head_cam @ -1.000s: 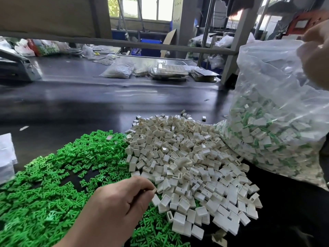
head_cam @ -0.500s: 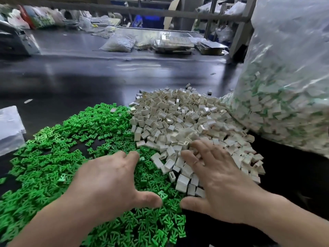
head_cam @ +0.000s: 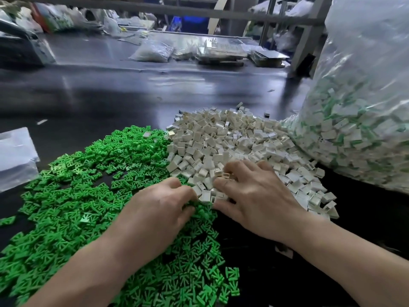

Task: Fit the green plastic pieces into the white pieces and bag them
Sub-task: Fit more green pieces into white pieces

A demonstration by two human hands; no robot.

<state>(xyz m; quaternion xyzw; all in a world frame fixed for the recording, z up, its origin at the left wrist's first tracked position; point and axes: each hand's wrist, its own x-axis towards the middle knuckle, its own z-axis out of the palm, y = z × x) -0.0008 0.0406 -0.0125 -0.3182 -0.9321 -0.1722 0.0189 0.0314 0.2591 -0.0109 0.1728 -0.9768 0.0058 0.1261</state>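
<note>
Now my left hand (head_cam: 155, 209) lies with curled fingers on the green pieces (head_cam: 77, 196), my right hand (head_cam: 259, 200) likewise on the white pieces (head_cam: 221, 138) beside the filled bag (head_cam: 354, 129). Whether they grip any, I cannot tell.

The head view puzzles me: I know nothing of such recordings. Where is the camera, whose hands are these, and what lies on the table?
There is no machine here: a person wears one wide camera on the head, looking down at their own hands. On the dark table lie a heap of green pieces and, right of it, a heap of white pieces. The big clear bag at the right holds white pieces with green showing among them. The left hand curls its fingers into the green heap, the right hand into the white heap. Whether either grip has closed on a piece, I cannot tell.
</note>
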